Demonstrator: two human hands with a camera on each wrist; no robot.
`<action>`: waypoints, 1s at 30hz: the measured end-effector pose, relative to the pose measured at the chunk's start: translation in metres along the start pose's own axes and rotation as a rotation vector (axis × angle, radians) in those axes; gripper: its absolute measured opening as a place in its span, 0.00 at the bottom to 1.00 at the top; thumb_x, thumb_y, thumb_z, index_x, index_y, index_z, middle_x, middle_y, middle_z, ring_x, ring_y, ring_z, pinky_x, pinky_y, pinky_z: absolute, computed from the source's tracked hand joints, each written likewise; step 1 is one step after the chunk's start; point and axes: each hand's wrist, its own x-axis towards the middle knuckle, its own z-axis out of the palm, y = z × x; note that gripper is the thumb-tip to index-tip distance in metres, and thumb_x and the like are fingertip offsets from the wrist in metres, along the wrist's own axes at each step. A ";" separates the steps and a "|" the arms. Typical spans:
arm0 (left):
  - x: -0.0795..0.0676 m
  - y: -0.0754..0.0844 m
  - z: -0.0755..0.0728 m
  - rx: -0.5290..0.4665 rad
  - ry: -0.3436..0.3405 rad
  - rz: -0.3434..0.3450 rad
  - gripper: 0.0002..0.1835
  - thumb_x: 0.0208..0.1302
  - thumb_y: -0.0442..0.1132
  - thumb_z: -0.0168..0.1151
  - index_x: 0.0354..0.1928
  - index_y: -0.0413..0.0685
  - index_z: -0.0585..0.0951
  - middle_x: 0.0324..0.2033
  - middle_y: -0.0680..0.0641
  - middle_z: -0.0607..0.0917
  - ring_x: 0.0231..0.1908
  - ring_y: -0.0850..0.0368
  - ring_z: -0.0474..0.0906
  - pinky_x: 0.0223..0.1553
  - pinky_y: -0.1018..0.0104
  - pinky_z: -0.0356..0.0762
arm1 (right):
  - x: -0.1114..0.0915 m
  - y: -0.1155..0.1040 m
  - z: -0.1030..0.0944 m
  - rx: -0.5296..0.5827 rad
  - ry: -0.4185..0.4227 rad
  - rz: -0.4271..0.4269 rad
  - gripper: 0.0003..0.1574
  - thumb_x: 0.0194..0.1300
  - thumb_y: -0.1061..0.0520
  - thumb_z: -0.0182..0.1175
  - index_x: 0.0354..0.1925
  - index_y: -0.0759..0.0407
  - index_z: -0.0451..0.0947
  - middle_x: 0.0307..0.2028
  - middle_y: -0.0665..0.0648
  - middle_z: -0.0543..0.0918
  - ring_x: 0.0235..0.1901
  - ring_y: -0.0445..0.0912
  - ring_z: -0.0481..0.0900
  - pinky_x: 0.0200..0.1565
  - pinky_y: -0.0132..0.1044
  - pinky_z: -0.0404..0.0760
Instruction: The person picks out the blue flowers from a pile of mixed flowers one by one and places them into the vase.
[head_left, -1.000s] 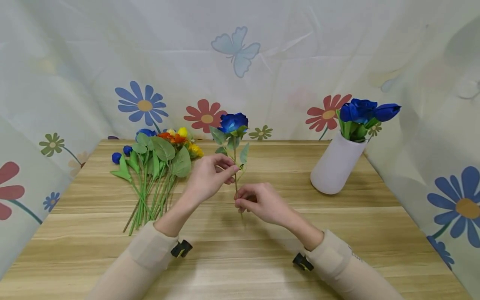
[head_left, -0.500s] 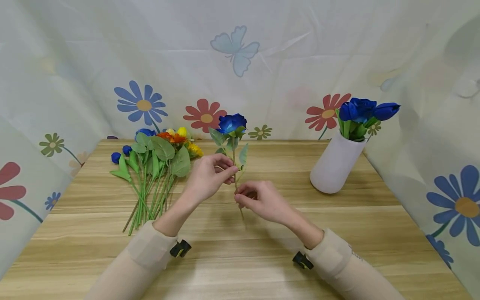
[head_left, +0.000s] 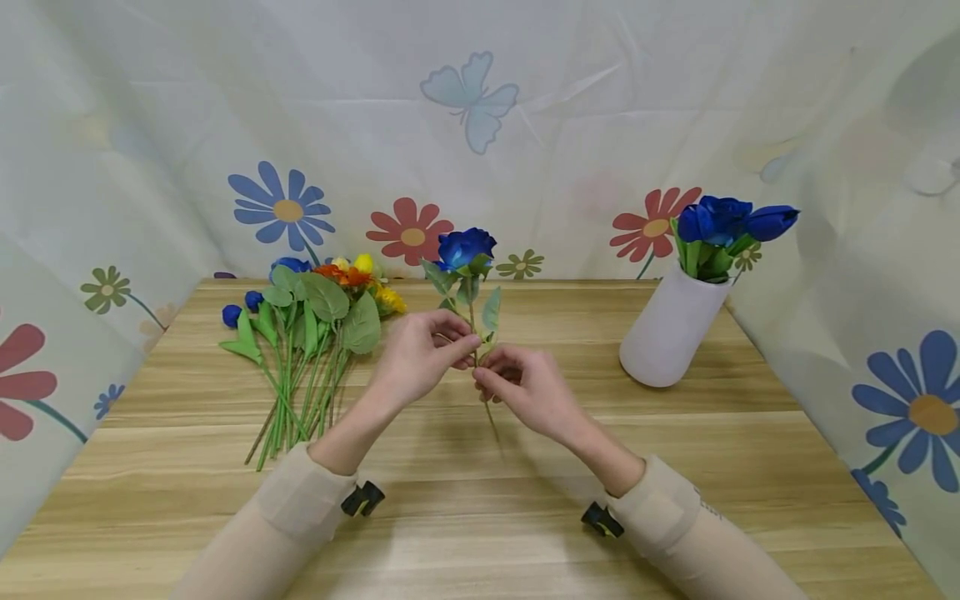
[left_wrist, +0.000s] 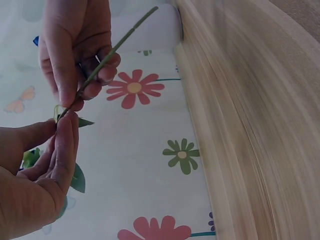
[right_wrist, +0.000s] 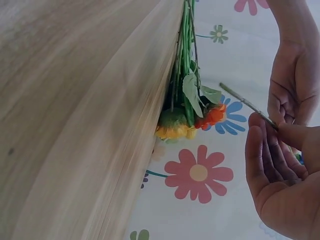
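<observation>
A blue rose (head_left: 467, 250) with green leaves stands nearly upright above the middle of the table, its stem end pointing down toward me. My left hand (head_left: 423, 350) pinches the stem just below the leaves, between thumb and fingers. Right below it, my right hand (head_left: 528, 387) pinches the same stem, thumb against fingertips. In the left wrist view the bare lower stem (left_wrist: 117, 46) sticks out past the right hand's fingers. The right wrist view shows the stem's cut end (right_wrist: 235, 92) beyond that hand's fingertips.
On the left of the wooden table (head_left: 465, 517) lies a pile of artificial flowers (head_left: 307, 333), blue, orange and yellow, stems toward me. A white vase (head_left: 675, 329) holding several blue flowers (head_left: 723, 223) leans at the right. A printed cloth (head_left: 337, 125) hangs behind.
My right hand has slid up the stem, closer to the left hand, and more bare stem shows below it. The stem's lower end has swung slightly right. The left hand has barely moved.
</observation>
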 end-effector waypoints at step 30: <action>0.005 -0.006 0.007 -0.230 0.000 -0.067 0.06 0.71 0.31 0.66 0.43 0.33 0.83 0.34 0.41 0.87 0.36 0.41 0.88 0.38 0.60 0.86 | 0.000 -0.006 -0.009 0.042 0.052 0.119 0.09 0.70 0.58 0.68 0.41 0.64 0.81 0.30 0.57 0.87 0.27 0.49 0.86 0.32 0.40 0.85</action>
